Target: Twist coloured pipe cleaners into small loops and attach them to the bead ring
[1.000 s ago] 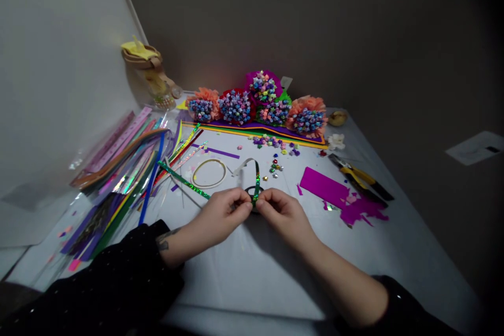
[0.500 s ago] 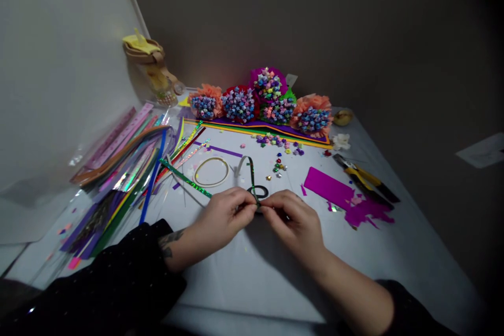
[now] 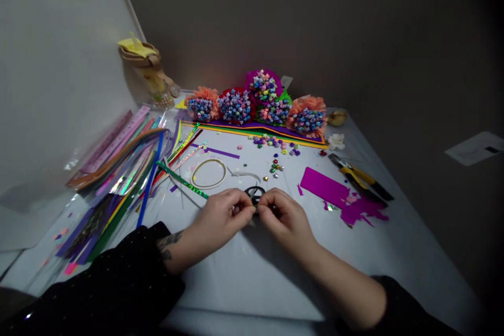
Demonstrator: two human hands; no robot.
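Left hand (image 3: 228,215) and right hand (image 3: 285,218) are close together, thumbs and forefingers pinched on one end of a narrow strip (image 3: 248,174). The strip appears thin and pale grey, its free length curving away to the left, low over the worktop (image 3: 236,278). It crosses a black ring (image 3: 261,189); the pinched end is mostly hidden by the fingers

You've got left hand (image 3: 226,218) and right hand (image 3: 287,220) front centre over the table (image 3: 252,283). Strips (image 3: 129,181) piled left, hoop (image 3: 225,170) beyond left hand; loose stars (image 3: 271,142) ahead, sheets (image 3: 255,127) behind those, flower bunches (image 3: 273,110) at back. Paper (image 3: 325,185) right of right hand, pliers (image 3: 360,175) right of paper.
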